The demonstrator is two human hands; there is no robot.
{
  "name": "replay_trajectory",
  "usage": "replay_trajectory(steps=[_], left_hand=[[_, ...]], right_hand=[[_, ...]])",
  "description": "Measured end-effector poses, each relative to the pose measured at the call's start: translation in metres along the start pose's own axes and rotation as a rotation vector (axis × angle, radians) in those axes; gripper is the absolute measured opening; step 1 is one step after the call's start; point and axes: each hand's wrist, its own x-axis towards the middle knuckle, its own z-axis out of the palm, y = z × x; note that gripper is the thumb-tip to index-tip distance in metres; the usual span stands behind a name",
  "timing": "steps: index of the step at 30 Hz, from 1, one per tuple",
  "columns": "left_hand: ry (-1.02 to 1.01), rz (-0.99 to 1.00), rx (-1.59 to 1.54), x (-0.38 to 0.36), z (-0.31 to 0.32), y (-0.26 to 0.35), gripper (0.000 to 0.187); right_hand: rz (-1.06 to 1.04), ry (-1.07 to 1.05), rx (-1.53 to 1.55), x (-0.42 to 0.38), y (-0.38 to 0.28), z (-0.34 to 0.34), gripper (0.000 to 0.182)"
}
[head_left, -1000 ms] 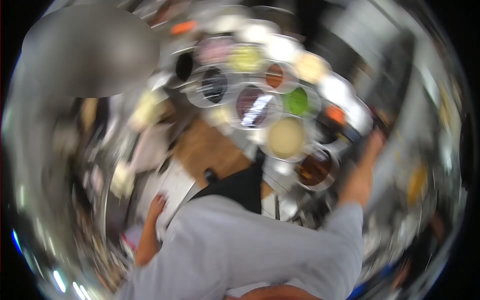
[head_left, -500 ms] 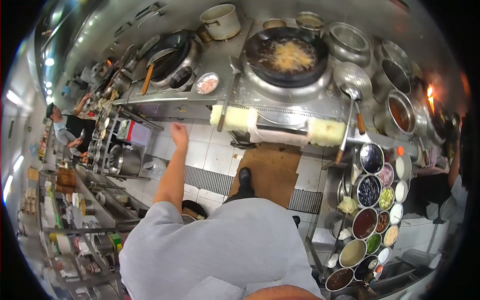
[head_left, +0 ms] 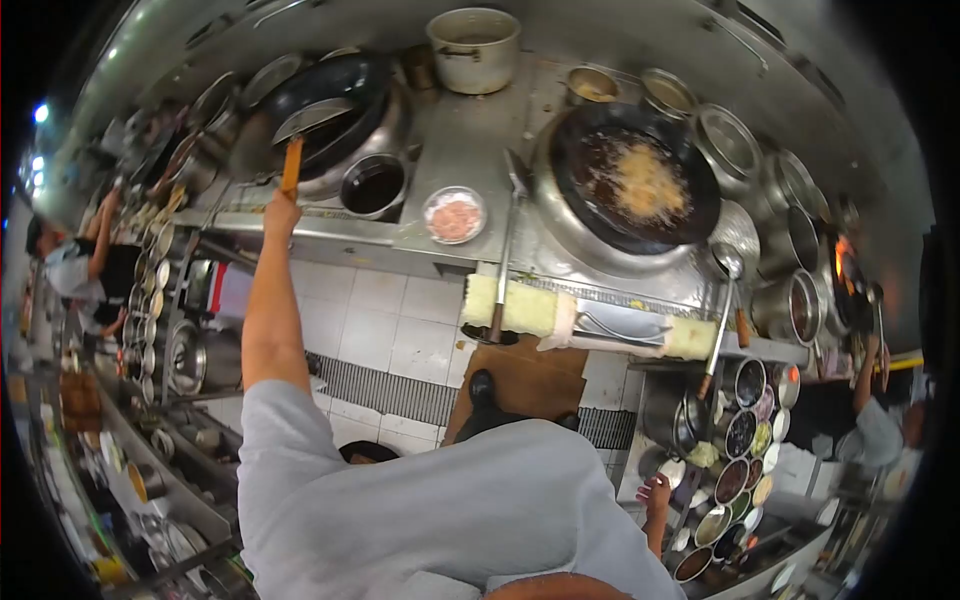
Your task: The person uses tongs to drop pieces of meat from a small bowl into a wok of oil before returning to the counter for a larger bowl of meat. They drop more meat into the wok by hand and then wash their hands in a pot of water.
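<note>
At the left stove, my left hand [head_left: 283,212] is closed around the orange wooden handle of a skimmer [head_left: 313,118]. The skimmer's round head lies over the dark wok [head_left: 352,85]; its mesh is hard to make out. Down at lower right, my right hand [head_left: 655,492] has its fingers apart and holds nothing I can see. It is beside the rows of condiment containers [head_left: 731,480], near a small white item. Between the stoves sits a bowl of pale pink pieces [head_left: 455,217]. Golden food bubbles in dark oil in the second wok [head_left: 605,225].
A ladle [head_left: 504,255] leans over the counter edge near rolled yellow towels [head_left: 515,305]. A perforated strainer [head_left: 735,232] and pots stand right of the wok. Flames [head_left: 843,258] rise at far right by another person [head_left: 875,430]. Another person [head_left: 80,265] works at far left.
My left hand has reached forward and left and taken hold of the skimmer handle. My right hand has come into view at lower right. The view has shifted left.
</note>
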Motion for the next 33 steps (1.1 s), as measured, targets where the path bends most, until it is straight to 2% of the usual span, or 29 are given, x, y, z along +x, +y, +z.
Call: replay_trajectory(steps=[1,6,9,10,13,14,15,16,18,19,22,23,24,25,26,28,30,33], left_hand=[[-0.008,-0.042,-0.059,0.006,-0.006,-0.002,0.051],[0.12,0.007,-0.079,0.029,-0.043,-0.005,0.059],[0.121,-0.011,0.033,0.011,-0.069,0.003,0.06],[0.216,0.006,0.024,0.013,-0.06,-0.005,0.06],[0.236,-0.033,0.003,0.005,-0.068,-0.008,0.049],[0.351,0.135,-0.1,0.019,-0.048,-0.036,0.047],[0.366,0.152,-0.085,-0.001,-0.062,-0.018,0.045],[0.319,0.066,-0.095,-0.03,-0.081,0.013,0.043],[0.41,0.204,-0.223,-0.062,-0.081,0.036,0.053],[0.468,0.265,-0.26,-0.079,-0.081,0.051,0.059],[0.228,0.42,-0.635,-0.132,-0.075,0.108,0.067],[0.065,0.409,-0.749,-0.152,-0.075,0.136,0.065],[-0.017,0.514,-0.912,-0.167,-0.067,0.165,0.066],[-0.233,0.422,-0.964,-0.187,-0.07,0.197,0.068],[-0.256,0.53,-1.085,-0.196,-0.047,0.224,0.069],[-0.399,0.546,-1.051,-0.215,-0.021,0.277,0.068],[-0.379,0.647,-0.738,-0.238,-0.027,0.324,0.067],[-0.429,0.719,-0.643,-0.253,-0.009,0.364,0.066]], right_hand=[[-0.002,-0.013,-0.021,-0.006,-0.003,0.014,0.039],[0.024,-0.178,-0.2,0.007,-0.004,0.055,0.04],[-0.016,-0.252,-0.168,0.033,0.003,0.067,0.03],[-0.048,-0.24,-0.139,0.04,0.007,0.072,0.028],[-0.056,-0.242,-0.136,0.055,0.002,0.083,0.021],[-0.051,-0.246,-0.095,0.055,-0.003,0.086,0.021],[-0.056,-0.259,-0.146,0.058,-0.005,0.088,0.025],[-0.056,-0.264,-0.188,0.062,-0.007,0.085,0.028],[0.053,-0.216,-0.124,0.061,-0.021,0.092,0.038],[0.049,-0.195,-0.147,0.056,-0.033,0.096,0.037],[0.043,-0.191,-0.237,0.046,-0.059,0.108,0.036],[0.037,-0.198,-0.268,0.046,-0.067,0.111,0.036],[0.01,-0.202,-0.304,0.047,-0.073,0.114,0.037],[-0.017,-0.206,-0.341,0.053,-0.075,0.118,0.037],[-0.044,-0.209,-0.378,0.059,-0.076,0.12,0.038],[-0.022,-0.235,-0.303,0.074,-0.074,0.125,0.04],[-0.024,-0.247,-0.23,0.077,-0.079,0.13,0.039],[-0.028,-0.256,-0.112,0.076,-0.074,0.132,0.036]])
